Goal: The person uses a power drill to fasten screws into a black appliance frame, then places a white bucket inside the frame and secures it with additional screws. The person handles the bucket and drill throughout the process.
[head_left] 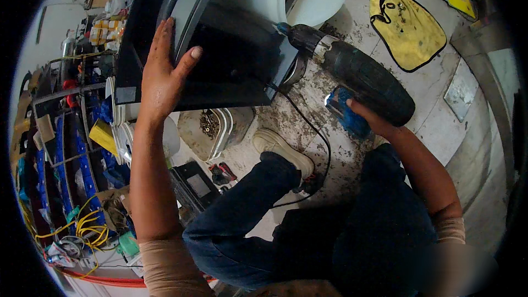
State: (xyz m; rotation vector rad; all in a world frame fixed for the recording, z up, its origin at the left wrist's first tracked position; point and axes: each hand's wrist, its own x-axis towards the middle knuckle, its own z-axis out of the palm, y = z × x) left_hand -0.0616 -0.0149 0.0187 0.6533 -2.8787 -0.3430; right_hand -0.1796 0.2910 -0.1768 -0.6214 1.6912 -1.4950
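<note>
My left hand (pixel 164 74) lies with fingers stretched and thumb apart on the edge of a large dark, glossy box-shaped housing (pixel 231 55). It holds nothing. On the other side, my right hand (pixel 371 121) is closed on a power drill (pixel 357 74); part of its grip is hidden under the drill body. A blue lower part (pixel 347 114) shows beside my fingers. The drill's chuck points up and left, and its tip is close to the housing's right side. I cannot tell whether the tip touches it.
A black cable (pixel 316 132) loops over the dirty tiled floor near my shoe (pixel 283 151). Below the housing stands a container with small metal parts (pixel 208 124). Red-handled pliers (pixel 223 173) lie near a black case (pixel 193 187). Cluttered shelving (pixel 66 137) fills the left; a yellow cloth pouch (pixel 410 33) lies right.
</note>
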